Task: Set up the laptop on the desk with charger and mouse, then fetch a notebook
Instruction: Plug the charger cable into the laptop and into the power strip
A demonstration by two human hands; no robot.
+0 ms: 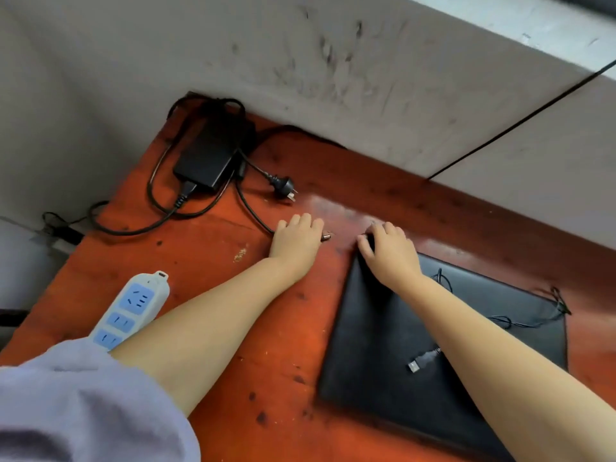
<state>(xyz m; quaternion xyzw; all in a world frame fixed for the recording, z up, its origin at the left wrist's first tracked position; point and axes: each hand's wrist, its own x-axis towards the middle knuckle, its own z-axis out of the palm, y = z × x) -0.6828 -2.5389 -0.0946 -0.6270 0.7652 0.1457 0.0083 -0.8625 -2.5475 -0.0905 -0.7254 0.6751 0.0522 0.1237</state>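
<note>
- Red-orange wooden desk (213, 328), scuffed and spotted, pushed into a corner of a marked grey wall (333, 55).
- Left hand (296, 240) palm-down on the desk, fingers curled round the laptop end of the charger cable — metal charger tip (327, 235) poking out past the knuckles toward the laptop.
- Right hand (388, 253) resting on the far left corner of the closed black laptop (416, 345), fingers bent over the corner's edge; whether gripping or only pressing, cannot tell.
- Gap of bare desk between charger tip and laptop corner — not yet plugged in.
- Black charger brick (208, 158) well back in the desk's far corner, cable (160, 218) looped loosely around it and trailing to the left hand.
- Wall plug (283, 186) lying loose on the desk just right of the brick, prongs bare, well apart from the power strip.
- White power strip (133, 311) with blue sockets near the desk's left edge, partly hidden behind the left forearm; no plug visible in its sockets.
- Thin black mouse cable (526, 323) lying across the laptop lid, its USB plug (415, 365) resting loose on the lid beside the right forearm; mouse itself not in sight.
- Lilac sleeve (83, 405) pushed up on the left arm, bottom left.
</note>
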